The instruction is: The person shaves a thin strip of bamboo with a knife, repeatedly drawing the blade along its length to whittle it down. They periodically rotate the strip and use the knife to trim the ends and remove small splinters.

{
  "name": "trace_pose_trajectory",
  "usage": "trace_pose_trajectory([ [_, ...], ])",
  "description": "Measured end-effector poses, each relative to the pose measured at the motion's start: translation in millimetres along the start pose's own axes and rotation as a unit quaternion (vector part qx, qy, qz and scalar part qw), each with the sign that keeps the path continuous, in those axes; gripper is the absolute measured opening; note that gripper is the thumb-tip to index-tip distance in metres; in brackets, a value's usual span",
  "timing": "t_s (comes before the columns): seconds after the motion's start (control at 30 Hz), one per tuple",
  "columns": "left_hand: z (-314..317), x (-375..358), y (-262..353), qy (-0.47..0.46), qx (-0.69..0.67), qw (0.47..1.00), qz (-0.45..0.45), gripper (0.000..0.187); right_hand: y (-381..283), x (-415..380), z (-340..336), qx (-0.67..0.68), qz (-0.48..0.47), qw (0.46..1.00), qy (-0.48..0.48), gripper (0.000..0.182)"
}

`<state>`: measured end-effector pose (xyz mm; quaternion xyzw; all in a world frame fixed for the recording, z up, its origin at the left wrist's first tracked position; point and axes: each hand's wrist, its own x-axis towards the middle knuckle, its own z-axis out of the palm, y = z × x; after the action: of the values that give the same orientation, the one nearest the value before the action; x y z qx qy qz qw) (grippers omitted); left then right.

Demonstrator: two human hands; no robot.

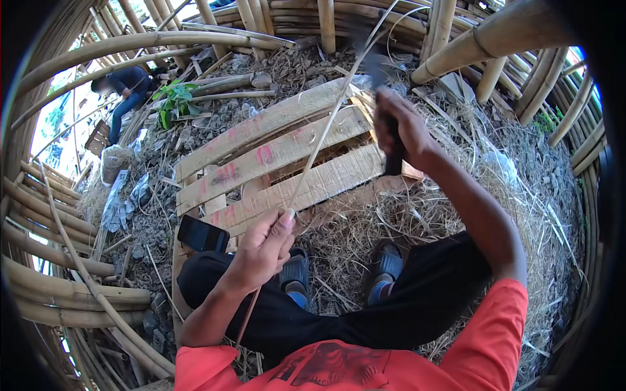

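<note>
My left hand (264,251) is closed in a pinch around a thin bamboo strip (326,127). The strip runs up and away over the pallet, and its lower end comes out below my fist. My right hand (405,130) is wrapped around the dark handle of a knife (393,161). Its blade points away from me, smeared by motion, and overlaps the far part of the strip in this view. Under the strip lies a wooden slatted pallet (280,156) with red marks. A black smartphone (203,234) rests at its near left corner, beside my knee.
Bamboo poles (495,39) form walls all around. Dry shavings (345,241) cover the ground by my sandalled feet. A leafy green plant (175,103) grows beyond the pallet. Another person (127,88) bends over at the far left, near a wooden crate (98,138).
</note>
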<state>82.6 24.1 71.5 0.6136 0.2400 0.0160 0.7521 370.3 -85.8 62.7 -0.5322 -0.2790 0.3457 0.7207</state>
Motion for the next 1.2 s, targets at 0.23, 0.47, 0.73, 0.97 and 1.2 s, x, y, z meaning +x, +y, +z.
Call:
trace_pose_trajectory([
  [0.23, 0.9, 0.8, -2.9, 0.004, 0.001, 1.0, -0.014, 0.028, 6.2, -0.4, 13.0, 0.055, 0.038, 0.996, 0.059, 0.031],
  [0.47, 1.3, 3.2, -5.2, 0.018, -0.013, 0.999, -0.039, 0.029, 7.9, -1.8, 8.1, 0.032, 0.054, 0.998, 0.031, 0.033],
  [0.73, -0.8, 2.2, -11.4, -0.007, -0.006, 0.999, -0.03, 0.029, -0.5, -3.2, 7.6, -0.152, 0.127, 0.969, -0.147, 0.035],
  [0.97, 3.7, 3.4, -3.4, 0.012, -0.02, 0.998, -0.056, 0.029, 13.1, -9.3, 25.3, -0.016, 0.1, 0.993, -0.062, 0.032],
  [1.2, -5.9, -0.3, -20.1, -0.01, -0.028, 0.998, -0.058, 0.026, 8.1, -20.2, 29.7, -0.078, 0.187, 0.965, -0.165, 0.035],
])
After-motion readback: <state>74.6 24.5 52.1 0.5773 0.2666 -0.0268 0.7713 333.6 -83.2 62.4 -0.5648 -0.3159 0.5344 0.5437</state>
